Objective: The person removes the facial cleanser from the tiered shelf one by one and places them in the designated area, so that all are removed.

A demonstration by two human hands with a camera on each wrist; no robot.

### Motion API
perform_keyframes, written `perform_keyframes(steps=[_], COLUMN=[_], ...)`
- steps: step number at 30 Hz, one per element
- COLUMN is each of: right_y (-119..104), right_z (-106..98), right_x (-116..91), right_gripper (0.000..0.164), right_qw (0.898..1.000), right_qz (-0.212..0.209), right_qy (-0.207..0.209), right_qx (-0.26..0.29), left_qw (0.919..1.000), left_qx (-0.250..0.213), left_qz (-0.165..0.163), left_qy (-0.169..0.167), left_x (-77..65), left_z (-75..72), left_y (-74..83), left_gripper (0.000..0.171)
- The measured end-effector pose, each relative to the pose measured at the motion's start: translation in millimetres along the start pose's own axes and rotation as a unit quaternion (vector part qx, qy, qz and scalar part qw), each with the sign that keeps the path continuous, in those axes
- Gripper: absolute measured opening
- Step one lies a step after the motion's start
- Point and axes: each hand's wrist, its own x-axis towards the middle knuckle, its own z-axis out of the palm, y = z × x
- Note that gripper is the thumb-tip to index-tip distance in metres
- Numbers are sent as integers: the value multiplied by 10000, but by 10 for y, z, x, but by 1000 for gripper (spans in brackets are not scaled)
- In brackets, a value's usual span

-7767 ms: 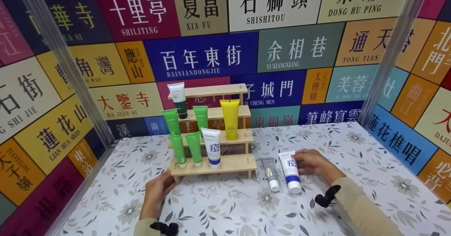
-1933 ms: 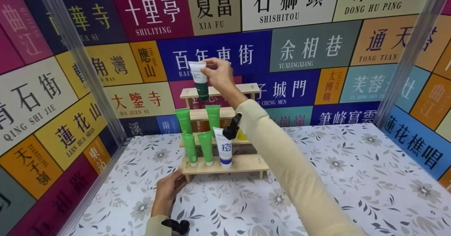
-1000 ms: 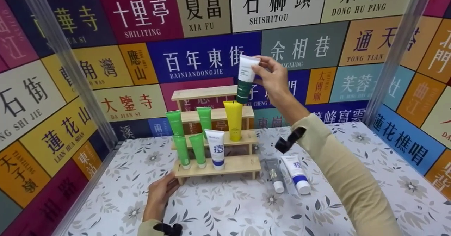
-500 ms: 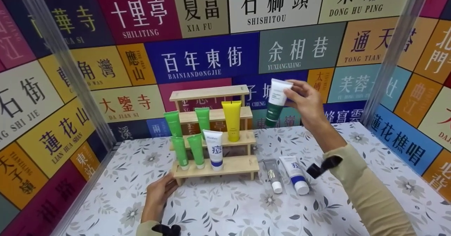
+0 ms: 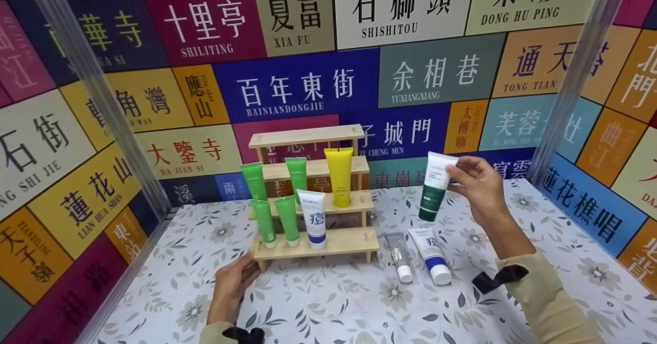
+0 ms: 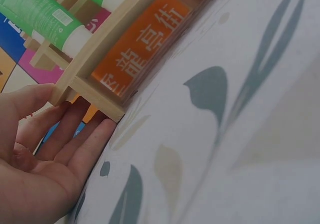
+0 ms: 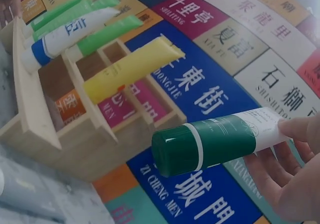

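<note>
My right hand [image 5: 480,182] pinches a white and dark green squeeze tube [image 5: 436,185] near its white flat end, cap down, above the right side of the table. In the right wrist view its green cap [image 7: 175,151] points toward the stand. At the lower left corner of the stepped wooden display stand [image 5: 354,241], my left hand [image 5: 233,282] holds the end of the bottom tier. The left wrist view has the thumb [image 6: 37,97] against the tier's end and the other fingers around the leg [image 6: 97,96].
Several green tubes [image 5: 287,221], a white and blue tube [image 5: 312,218] and a yellow tube [image 5: 337,177] stand on the tiers. A clear grey tube [image 5: 399,256] and another white and blue tube [image 5: 431,256] lie on the floral tabletop [image 5: 328,303]. Behind rises a colourful lettered wall [image 5: 292,84].
My right hand has taken the white and green tube off the stand and carried it right and down, over the table. Earlier it touched the lying white and blue tube. My left hand stays put.
</note>
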Motion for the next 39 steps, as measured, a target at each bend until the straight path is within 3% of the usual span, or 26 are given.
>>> perform_keyframes(steps=[6, 12, 21, 29, 39], right_y=[217, 449, 785, 992, 1187], right_z=[-247, -540, -860, -1030, -1076], right_x=[-71, -92, -37, -47, -74], right_gripper=[36, 39, 43, 53, 66], right_qw=[9980, 9940, 9838, 9706, 9578], right_qz=[294, 805, 1469, 2038, 2593], right_qy=[215, 269, 180, 17, -250], right_qx=[-513, -691, -1011, -1279, -1217], left_qw=[9998, 9997, 10000, 9999, 9998], left_qx=[132, 178, 68, 35, 6], left_qz=[-114, -184, -22, -122, -172], left_qy=[74, 62, -22, 50, 134], left_x=[7, 9, -18, 22, 3], left_z=[14, 23, -1, 27, 16], left_y=[4, 33, 33, -5, 18], left_gripper=[55, 55, 54, 54, 55])
